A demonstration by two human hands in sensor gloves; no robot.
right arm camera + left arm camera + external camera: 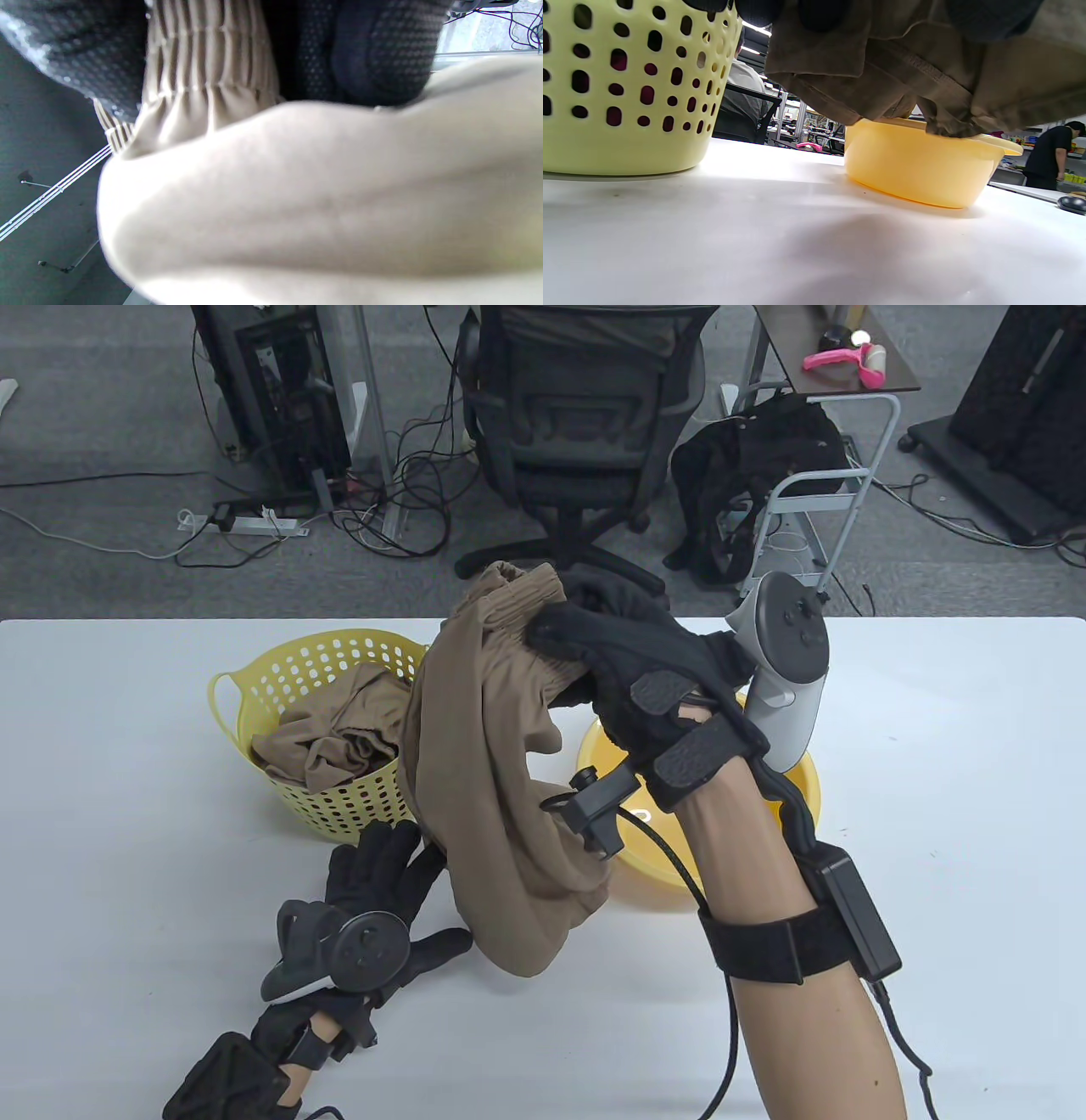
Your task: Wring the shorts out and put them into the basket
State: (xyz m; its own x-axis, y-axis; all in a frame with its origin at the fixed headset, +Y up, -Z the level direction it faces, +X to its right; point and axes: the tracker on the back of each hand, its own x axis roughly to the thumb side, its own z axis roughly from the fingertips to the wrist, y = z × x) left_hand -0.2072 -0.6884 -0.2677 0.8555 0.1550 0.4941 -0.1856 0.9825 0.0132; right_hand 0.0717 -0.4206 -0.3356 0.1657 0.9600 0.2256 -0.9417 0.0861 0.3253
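Observation:
The brown shorts (484,780) hang in the air between the basket and the basin. My right hand (577,645) grips their elastic waistband (203,63), with gloved fingers (373,55) curled round it. The legs droop towards the table. My left hand (407,891) is low by the table under the hanging cloth, fingers straight and thumb spread, touching the lower part of the shorts (882,55). The pale yellow perforated basket (254,678) stands to the left and holds another crumpled brown garment (331,738).
A yellow basin (797,789) sits on the white table under my right wrist, its side (916,169) close to the basket wall (628,106). Behind the table are an office chair (585,415), cables and a small cart (848,475).

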